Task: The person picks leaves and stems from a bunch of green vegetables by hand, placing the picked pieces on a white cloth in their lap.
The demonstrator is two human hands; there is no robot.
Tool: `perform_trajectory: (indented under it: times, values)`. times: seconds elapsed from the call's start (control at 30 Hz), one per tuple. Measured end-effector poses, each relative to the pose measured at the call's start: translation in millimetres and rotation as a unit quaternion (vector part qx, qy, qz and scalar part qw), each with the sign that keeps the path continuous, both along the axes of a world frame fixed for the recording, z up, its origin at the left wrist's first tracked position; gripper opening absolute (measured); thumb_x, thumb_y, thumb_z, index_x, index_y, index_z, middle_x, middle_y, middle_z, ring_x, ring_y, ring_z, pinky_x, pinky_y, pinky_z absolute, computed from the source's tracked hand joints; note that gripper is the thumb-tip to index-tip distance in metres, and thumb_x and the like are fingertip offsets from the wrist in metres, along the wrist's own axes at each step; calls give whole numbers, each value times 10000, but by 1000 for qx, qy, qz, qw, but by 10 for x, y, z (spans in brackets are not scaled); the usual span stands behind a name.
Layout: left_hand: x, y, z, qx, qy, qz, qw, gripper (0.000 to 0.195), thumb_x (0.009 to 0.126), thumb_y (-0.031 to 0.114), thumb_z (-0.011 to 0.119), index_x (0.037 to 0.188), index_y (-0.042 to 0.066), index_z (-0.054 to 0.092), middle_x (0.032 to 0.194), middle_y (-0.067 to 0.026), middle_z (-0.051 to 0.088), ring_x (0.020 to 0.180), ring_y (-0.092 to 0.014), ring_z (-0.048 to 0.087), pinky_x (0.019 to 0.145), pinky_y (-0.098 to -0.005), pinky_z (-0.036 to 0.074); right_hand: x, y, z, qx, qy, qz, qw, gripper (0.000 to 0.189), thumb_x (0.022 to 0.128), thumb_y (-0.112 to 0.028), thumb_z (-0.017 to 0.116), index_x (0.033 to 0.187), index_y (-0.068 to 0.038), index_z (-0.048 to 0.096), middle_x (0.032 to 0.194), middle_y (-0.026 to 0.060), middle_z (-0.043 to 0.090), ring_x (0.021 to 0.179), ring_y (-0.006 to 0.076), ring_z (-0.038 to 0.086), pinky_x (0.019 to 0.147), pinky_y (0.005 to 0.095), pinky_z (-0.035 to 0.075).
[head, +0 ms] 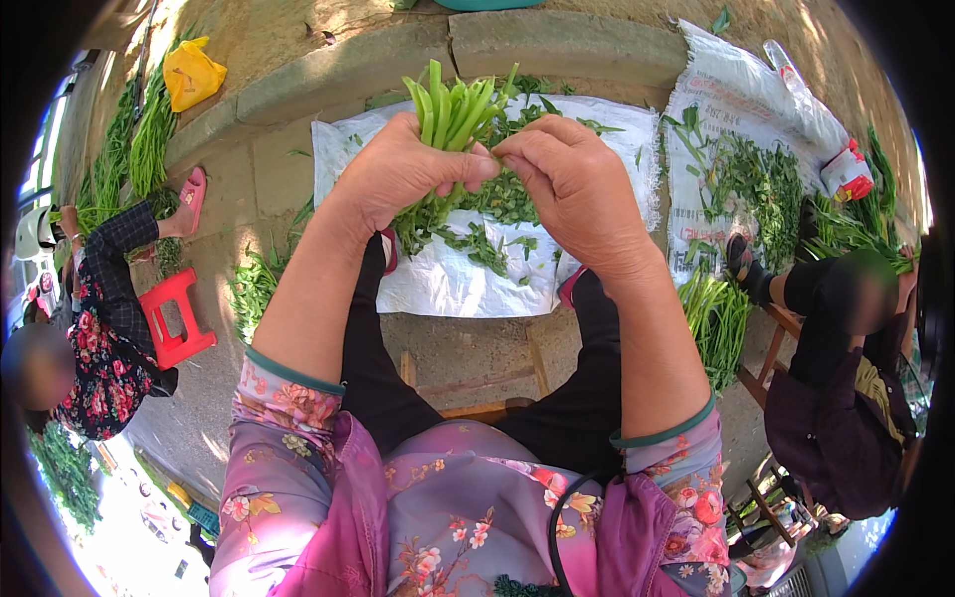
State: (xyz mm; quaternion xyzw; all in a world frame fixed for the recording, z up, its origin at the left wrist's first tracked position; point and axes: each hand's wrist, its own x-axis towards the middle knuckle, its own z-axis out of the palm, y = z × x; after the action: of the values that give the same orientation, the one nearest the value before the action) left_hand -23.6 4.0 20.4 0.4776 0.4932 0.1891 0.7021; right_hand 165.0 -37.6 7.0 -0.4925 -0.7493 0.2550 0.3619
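Note:
My left hand grips a bunch of green leafy stems, their cut ends pointing up and their leaves hanging below the palm. Close at its right is my right hand, thumb and forefinger pinched together near the left thumb tip. Whether something thin lies between those fingertips cannot be seen. Under both hands a white woven plastic sheet is spread on the ground, with loose green leaves scattered over it.
A stone curb runs behind the sheet. At left are a seated person, a red plastic stool, a yellow plastic bag and long greens. At right, another person sits by a second woven sheet and a stem pile.

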Motion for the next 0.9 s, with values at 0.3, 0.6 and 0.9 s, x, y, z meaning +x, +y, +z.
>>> perform_trajectory:
  times: [0.3,0.6,0.9]
  values:
    - [-30,23,-47,13,8,-9,1000,225,724,162,766,876,41,652,752,-6,632,624,-69,517,548,-205,393,-31,-24,12,7,-52,-9,999,52,797,-89,575,800,-37,578,779,112,583,764,315,568,710,401,452]
    - [31,-8,-5,36,-3,19,999,215,710,145,764,859,26,663,718,2,611,608,-80,507,550,-224,408,-66,-22,52,-98,75,-68,990,64,780,-67,581,781,-3,588,674,136,596,623,299,587,588,360,475]
    - [-47,42,-19,64,-16,47,997,232,752,136,734,913,-5,646,802,-50,655,630,-79,510,586,-216,407,135,81,15,-143,164,-178,960,111,821,-77,598,885,-8,658,684,65,636,593,99,562,574,250,460]
